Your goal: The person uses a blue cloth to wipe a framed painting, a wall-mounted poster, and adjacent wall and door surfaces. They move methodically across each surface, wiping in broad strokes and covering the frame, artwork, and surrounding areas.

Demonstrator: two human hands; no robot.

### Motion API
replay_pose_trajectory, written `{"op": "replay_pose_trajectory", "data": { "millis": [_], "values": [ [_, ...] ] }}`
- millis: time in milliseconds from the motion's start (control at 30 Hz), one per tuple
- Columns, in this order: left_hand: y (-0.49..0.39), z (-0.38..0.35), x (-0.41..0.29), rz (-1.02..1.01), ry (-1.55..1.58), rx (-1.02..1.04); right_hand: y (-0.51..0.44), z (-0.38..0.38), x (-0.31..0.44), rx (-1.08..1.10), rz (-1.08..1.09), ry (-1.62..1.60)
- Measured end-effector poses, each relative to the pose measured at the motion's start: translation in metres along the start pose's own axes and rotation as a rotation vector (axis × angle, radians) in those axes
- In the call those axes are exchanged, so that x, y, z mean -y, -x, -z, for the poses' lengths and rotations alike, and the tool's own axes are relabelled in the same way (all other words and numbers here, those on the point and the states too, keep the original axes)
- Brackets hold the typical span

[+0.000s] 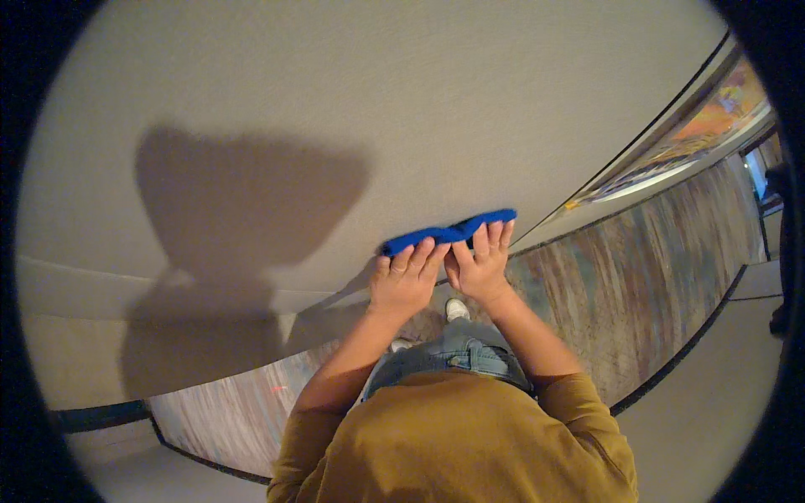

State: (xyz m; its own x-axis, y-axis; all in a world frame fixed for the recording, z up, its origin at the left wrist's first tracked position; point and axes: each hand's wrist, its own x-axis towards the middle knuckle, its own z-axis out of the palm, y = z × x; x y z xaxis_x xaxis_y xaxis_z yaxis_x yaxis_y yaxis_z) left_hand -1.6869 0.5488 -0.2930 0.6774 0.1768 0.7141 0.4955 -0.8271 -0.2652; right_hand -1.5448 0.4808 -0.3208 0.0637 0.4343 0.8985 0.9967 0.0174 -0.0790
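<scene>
A folded blue cloth (449, 234) lies pressed against the pale beige wall (427, 113) in front of me. My left hand (407, 276) has its fingers spread over the lower left part of the cloth. Beside it, my right hand (483, 261) is on the right part, fingertips on the fabric. The two hands almost meet at the cloth's middle, palms towards the wall. Whether the fingers pinch the cloth or only press it flat is hard to see.
A dark seam (619, 154) runs down the wall at the right, with a colourful picture (710, 132) beyond it. Streaked patterned carpet (604, 283) covers the floor, bordered by dark baseboard (682, 361). My head and body cast a shadow on the wall at left.
</scene>
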Motion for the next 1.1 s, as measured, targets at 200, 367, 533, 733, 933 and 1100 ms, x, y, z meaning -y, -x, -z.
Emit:
{"op": "replay_pose_trajectory", "data": {
  "millis": [200,367,533,733,933,1100],
  "values": [
    [0.074,-0.022,-0.013,-0.132,-0.056,0.346,0.077,0.003,0.011,0.362,-0.026,0.014],
    [0.038,-0.001,-0.011,0.008,-0.042,0.171,0.034,0.009,0.018,0.209,-0.139,0.007],
    [0.029,0.002,-0.003,-0.025,-0.088,0.055,0.017,0.001,0.016,0.06,-0.076,-0.035],
    [0.065,-0.024,-0.01,-0.176,-0.033,0.242,0.073,0.007,0.016,0.318,-0.184,-0.025],
    [0.001,-0.038,-0.06,-0.229,0.129,0.386,0.085,0.023,-0.03,0.366,-0.436,0.076],
    [-0.035,-0.052,-0.098,-0.253,0.086,0.283,0.091,0.02,-0.062,0.135,-0.507,0.012]
  ]
}}
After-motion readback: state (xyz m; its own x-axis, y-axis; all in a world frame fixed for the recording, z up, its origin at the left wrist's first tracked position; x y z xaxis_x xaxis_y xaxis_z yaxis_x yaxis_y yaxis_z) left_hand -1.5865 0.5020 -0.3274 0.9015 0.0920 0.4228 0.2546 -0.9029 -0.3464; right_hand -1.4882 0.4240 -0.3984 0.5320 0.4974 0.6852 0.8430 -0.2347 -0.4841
